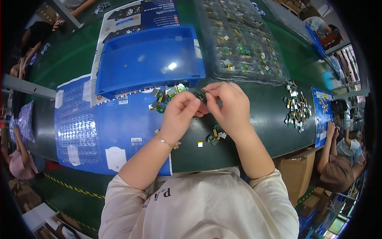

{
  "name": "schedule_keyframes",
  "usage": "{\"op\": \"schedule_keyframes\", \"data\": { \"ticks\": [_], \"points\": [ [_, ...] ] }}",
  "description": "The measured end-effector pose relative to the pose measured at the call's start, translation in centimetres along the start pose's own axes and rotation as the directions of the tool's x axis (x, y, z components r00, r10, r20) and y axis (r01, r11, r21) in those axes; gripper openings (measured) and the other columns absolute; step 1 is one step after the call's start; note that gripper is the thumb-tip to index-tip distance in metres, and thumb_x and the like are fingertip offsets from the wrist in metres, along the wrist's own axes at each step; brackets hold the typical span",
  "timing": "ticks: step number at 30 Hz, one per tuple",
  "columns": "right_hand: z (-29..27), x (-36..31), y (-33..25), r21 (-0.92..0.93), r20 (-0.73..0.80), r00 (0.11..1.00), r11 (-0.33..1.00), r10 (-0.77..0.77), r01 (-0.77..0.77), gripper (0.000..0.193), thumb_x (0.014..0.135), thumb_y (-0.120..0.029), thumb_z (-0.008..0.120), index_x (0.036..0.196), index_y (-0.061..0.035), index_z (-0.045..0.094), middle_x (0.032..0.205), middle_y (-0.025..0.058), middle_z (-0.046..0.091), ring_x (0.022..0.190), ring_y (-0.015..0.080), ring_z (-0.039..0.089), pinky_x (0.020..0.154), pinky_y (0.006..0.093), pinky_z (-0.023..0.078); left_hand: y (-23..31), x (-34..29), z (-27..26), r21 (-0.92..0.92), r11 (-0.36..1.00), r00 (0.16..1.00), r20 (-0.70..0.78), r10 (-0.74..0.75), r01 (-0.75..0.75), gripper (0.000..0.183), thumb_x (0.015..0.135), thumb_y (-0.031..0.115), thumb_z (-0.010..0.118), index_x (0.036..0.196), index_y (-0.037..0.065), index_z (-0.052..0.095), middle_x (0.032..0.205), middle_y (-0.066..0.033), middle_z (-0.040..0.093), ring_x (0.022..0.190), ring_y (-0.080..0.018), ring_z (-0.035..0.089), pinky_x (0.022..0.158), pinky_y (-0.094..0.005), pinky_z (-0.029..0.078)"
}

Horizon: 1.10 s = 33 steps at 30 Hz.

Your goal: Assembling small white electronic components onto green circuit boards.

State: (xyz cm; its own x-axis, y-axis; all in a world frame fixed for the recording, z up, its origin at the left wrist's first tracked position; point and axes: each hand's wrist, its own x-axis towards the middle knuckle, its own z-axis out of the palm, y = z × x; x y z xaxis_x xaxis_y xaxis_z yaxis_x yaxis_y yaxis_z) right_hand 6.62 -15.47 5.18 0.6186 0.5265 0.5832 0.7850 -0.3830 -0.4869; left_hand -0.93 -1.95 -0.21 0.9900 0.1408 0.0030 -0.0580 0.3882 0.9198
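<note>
My left hand (181,113) and my right hand (230,104) meet over the dark green table, both closed in a pinch. A small, thin dark piece (204,91) shows at my right fingertips; its kind cannot be made out. Whatever my left fingers grip is mostly hidden behind them. Beside my left hand lies a pile of small green circuit boards (161,97) with silvery and yellow parts. A smaller cluster of boards (217,134) sits below my right hand, with a small white square (200,144) to its left.
An open blue bin (149,59) stands beyond my left hand. Stacked clear plastic trays (246,44) hold many boards at the far right. Another board pile (296,106) lies right. A clear blister tray (77,123) rests on blue printed sheets at left. Other people sit around the table.
</note>
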Motion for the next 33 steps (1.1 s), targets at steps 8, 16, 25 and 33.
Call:
{"op": "schedule_keyframes", "data": {
  "ticks": [8,16,25,33],
  "points": [
    [1.8,0.5,0.1,-0.070,0.001,0.974,0.971,-0.228,0.228,0.016,0.069,-0.003,0.069,0.075,-0.0069,0.054,0.084,0.0031,0.066,0.068,0.0224,0.058,0.061,0.0325,0.047,0.4,0.5,-0.5,-0.247,0.968,0.988,-0.134,-0.073,0.038,0.016,0.093,0.018,0.057,0.098,0.003,0.059,0.091,-0.0042,0.064,0.083,-0.0114,0.063,0.074,-0.0257,0.053],
    [2.3,0.7,0.6,-0.099,-0.012,0.950,0.946,-0.312,0.310,0.015,0.070,-0.006,0.070,0.075,-0.0064,0.056,0.083,0.0028,0.066,0.067,0.0209,0.058,0.061,0.0307,0.047,0.7,0.7,-1.3,-0.326,0.935,0.978,-0.100,-0.184,0.142,0.011,0.091,0.014,0.059,0.096,0.005,0.062,0.091,-0.0023,0.064,0.085,-0.0097,0.061,0.078,-0.0259,0.051],
    [1.9,0.7,0.7,-0.080,-0.023,0.946,0.943,-0.324,0.321,0.014,0.069,-0.007,0.071,0.075,-0.0062,0.058,0.087,0.0030,0.067,0.067,0.0198,0.059,0.061,0.0295,0.047,0.8,0.7,-1.2,-0.379,0.919,0.988,-0.064,-0.143,0.109,0.009,0.091,0.013,0.060,0.096,0.006,0.062,0.092,-0.0026,0.065,0.086,-0.0099,0.061,0.081,-0.0259,0.050],
    [1.7,0.1,0.7,-0.056,-0.034,0.966,0.966,-0.255,0.253,0.015,0.068,-0.007,0.073,0.077,-0.0082,0.061,0.087,0.0024,0.067,0.071,0.0192,0.059,0.065,0.0292,0.046,0.8,0.7,-1.0,-0.338,0.934,0.990,-0.037,-0.133,0.112,0.014,0.093,0.011,0.055,0.105,0.005,0.055,0.103,-0.0052,0.061,0.095,-0.0141,0.059,0.087,-0.0315,0.049]
  ]
}}
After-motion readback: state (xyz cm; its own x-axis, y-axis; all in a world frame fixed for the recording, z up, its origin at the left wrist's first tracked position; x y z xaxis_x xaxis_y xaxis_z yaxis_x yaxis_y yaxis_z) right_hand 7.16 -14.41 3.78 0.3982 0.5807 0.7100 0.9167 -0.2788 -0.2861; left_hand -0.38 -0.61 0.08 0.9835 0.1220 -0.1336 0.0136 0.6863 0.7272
